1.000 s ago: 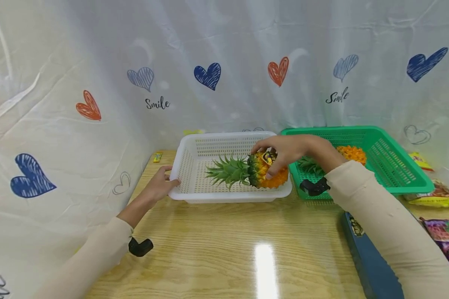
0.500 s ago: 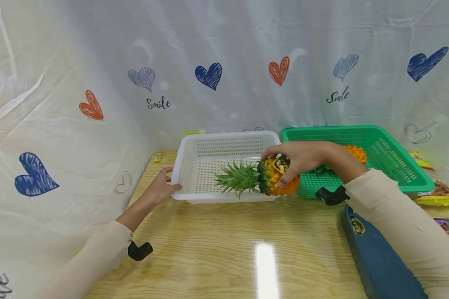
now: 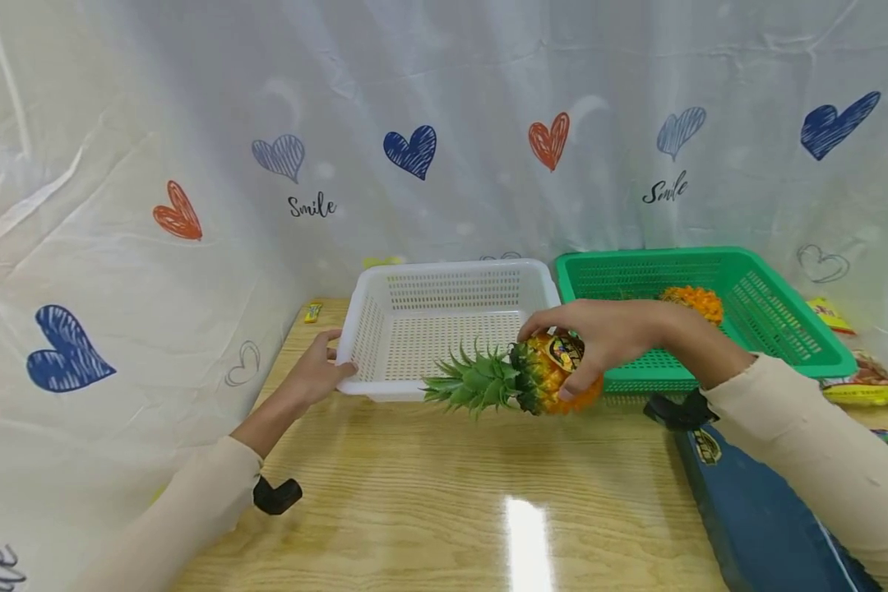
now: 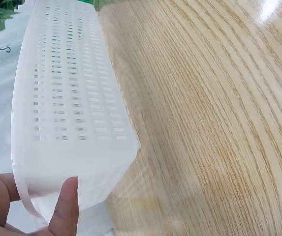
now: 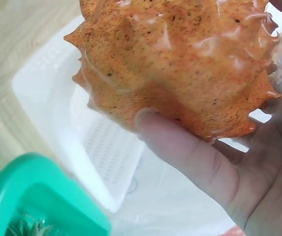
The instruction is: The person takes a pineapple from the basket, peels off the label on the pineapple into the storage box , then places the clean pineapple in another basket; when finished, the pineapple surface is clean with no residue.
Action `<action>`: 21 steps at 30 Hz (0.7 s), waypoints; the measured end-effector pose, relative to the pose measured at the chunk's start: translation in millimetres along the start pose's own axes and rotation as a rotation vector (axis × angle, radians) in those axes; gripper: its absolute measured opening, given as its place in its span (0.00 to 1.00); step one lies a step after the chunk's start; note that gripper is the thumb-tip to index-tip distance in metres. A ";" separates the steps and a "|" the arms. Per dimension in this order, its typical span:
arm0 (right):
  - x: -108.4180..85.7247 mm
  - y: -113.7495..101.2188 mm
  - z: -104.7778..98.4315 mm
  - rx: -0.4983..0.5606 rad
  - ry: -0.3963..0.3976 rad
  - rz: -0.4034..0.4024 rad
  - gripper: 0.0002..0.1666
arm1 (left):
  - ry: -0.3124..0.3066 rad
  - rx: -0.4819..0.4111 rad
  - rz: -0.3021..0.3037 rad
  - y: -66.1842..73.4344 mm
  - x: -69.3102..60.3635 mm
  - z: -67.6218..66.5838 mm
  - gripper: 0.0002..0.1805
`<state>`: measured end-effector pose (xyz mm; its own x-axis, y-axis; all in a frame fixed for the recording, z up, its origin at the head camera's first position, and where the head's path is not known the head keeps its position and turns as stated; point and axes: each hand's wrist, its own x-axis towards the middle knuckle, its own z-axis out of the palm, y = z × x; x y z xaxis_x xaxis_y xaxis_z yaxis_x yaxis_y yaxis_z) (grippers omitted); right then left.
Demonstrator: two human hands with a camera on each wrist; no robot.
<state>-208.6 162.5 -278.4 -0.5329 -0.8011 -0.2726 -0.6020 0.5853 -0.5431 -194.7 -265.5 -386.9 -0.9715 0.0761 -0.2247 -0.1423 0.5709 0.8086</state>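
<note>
My right hand grips a pineapple by its orange body, which carries a dark and yellow label. Its green leaves point left, in front of the white basket's front right rim. The right wrist view shows my thumb pressed on the spiky, glossy orange skin. At the left, my left hand holds the end rim of the white plastic basket, thumb in front and fingers around the edge. A second pineapple lies in the green basket, partly hidden behind my right arm.
A dark blue case lies on the wooden table under my right forearm. Snack packets lie beside the green basket. A small yellow packet lies near the left curtain. Curtains with printed hearts stand behind and left.
My right hand has brought the pineapple from over the white basket toward me and to the right, past its front rim. The left hand stays on the basket.
</note>
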 end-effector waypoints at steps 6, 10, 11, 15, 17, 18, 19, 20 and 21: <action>-13.2 -5.2 16.3 0.073 0.025 -0.057 0.46 | -0.002 0.005 -0.008 -1.4 0.4 2.4 0.41; -23.2 -8.7 31.0 0.101 0.083 -0.058 0.45 | 0.003 0.018 -0.006 -3.1 1.6 1.9 0.41; -25.6 -9.5 35.1 0.099 0.100 -0.053 0.45 | 0.003 0.020 -0.005 -3.2 1.8 1.7 0.41; -34.5 -11.8 51.1 0.138 0.126 -0.023 0.45 | -0.001 0.021 0.001 -2.1 1.2 0.6 0.41; -37.9 -12.6 59.1 0.173 0.121 -0.015 0.45 | -0.003 0.021 0.001 -1.6 0.8 0.0 0.41; -39.6 -12.7 63.3 0.192 0.119 -0.007 0.45 | -0.004 0.021 0.002 -1.4 0.6 -0.2 0.41; -41.1 -12.6 67.7 0.207 0.118 0.000 0.45 | -0.005 0.020 0.003 -1.2 0.5 -0.3 0.41; -42.5 -12.7 72.1 0.222 0.120 0.005 0.45 | -0.006 0.020 0.005 -1.1 0.5 -0.4 0.41; -43.8 -12.7 76.7 0.238 0.122 0.006 0.45 | -0.007 0.019 0.007 -1.0 0.6 -0.4 0.41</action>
<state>-132.0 180.5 -320.5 -0.6128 -0.7680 -0.1863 -0.4496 0.5327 -0.7170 -195.2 -266.3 -387.6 -0.9710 0.0861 -0.2230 -0.1318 0.5854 0.8000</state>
